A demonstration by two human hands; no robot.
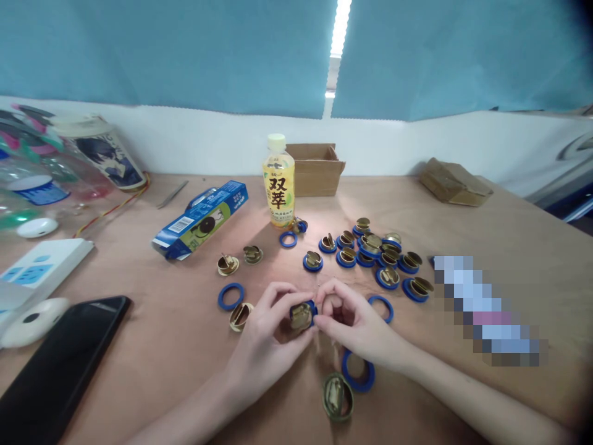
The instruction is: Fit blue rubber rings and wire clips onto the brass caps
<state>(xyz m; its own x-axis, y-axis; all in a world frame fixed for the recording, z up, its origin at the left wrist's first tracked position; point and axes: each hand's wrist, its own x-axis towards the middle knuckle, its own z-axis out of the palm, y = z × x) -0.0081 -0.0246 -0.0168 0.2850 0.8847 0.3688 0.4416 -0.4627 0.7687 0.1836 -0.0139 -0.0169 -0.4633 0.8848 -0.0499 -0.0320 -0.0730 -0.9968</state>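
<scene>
Between my two hands is a round brass fitting (pixel 301 316) with a blue ring around its edge. My left hand (pixel 269 330) grips it with thumb and fingers from the left. At its right edge, my right hand (pixel 347 315) pinches the blue ring with thumb and fingertip. A loose blue ring (pixel 230 297) and a bare brass fitting (pixel 240 317) lie left of my left hand. Under my right wrist are another blue ring (pixel 358 371) and a brass fitting (pixel 338 397). One more blue ring (pixel 381 309) lies beyond my right wrist.
Several brass fittings with blue rings (pixel 370 245) cluster at centre right. A drink bottle (pixel 279 185) stands before a cardboard box (pixel 317 170). A blue carton (pixel 201 219) lies left, a black phone (pixel 65 371) front left. Something pixelated (pixel 486 312) lies right; a brown packet (pixel 454 181) sits back right.
</scene>
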